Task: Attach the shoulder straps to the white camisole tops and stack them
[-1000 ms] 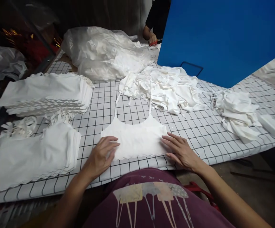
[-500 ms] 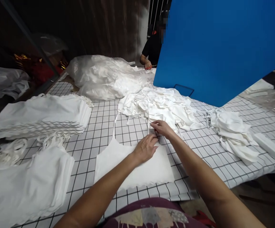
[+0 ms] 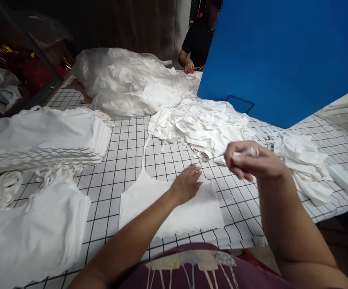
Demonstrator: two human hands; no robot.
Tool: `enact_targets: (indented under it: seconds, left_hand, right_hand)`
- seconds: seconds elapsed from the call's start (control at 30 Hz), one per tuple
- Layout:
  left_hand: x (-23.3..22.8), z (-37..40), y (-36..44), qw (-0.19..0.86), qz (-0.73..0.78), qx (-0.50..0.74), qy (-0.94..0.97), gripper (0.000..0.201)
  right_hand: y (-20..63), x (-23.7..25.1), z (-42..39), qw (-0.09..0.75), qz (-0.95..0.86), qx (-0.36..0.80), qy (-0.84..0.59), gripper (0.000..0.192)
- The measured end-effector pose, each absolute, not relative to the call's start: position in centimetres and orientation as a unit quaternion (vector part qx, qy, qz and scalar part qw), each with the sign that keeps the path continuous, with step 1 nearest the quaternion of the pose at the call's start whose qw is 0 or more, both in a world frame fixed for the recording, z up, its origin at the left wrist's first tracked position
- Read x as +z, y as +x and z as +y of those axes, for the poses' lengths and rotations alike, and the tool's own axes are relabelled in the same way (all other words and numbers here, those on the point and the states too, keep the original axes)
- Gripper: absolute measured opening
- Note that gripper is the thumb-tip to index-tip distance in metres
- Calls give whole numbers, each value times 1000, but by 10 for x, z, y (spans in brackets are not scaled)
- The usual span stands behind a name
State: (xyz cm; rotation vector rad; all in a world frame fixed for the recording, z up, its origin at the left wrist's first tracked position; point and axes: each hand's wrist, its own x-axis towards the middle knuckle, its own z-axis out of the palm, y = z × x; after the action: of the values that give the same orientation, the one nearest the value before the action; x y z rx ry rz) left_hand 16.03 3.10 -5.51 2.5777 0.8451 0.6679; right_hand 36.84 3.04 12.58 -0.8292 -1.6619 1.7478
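Observation:
A white camisole top (image 3: pixel 144 204) lies flat before me, its left strap (image 3: pixel 144 156) stretched up toward a heap of white garments (image 3: pixel 198 124). My left hand (image 3: pixel 189 184) rests palm down at the upper right of this top, fingers extended and holding nothing. Beneath that hand, the right strap's base is hidden. My right hand (image 3: pixel 249 160) is raised off the table, to the right of the top, closed round a slim white thing (image 3: pixel 247 152). Its exact kind I cannot make out.
Two stacks of white tops (image 3: pixel 41 132) (image 3: pixel 53 224) stand at left. Behind are a big plastic bag (image 3: pixel 126 84) and a person (image 3: pixel 196 44). A blue board (image 3: pixel 276 60) looms at back right, above more white cloth (image 3: pixel 300 156) and a white block (image 3: pixel 346 180).
My right hand has left the strap area, lifting and moving right, and now shows a slim white thing in it. My left hand stays on the top. The view has shifted slightly.

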Motion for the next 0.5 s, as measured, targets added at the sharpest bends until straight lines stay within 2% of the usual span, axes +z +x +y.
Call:
enact_targets:
  seconds: [0.13, 0.27, 0.4, 0.5]
  left_hand:
    - [-52, 33, 160, 208, 288, 251, 901, 35]
    - [-35, 37, 158, 310, 300, 268, 862, 37]
    - [-15, 42, 159, 524, 334, 295, 725, 43]
    - [-4, 45, 163, 697, 350, 297, 552, 51]
  right_hand:
    - [374, 119, -19, 168, -696, 656, -240, 19]
    - [357, 91, -45, 114, -706, 631, -300, 33]
    - [345, 73, -65, 60, -726, 599, -331, 42]
    - [344, 61, -77, 78, -705, 613, -347, 57]
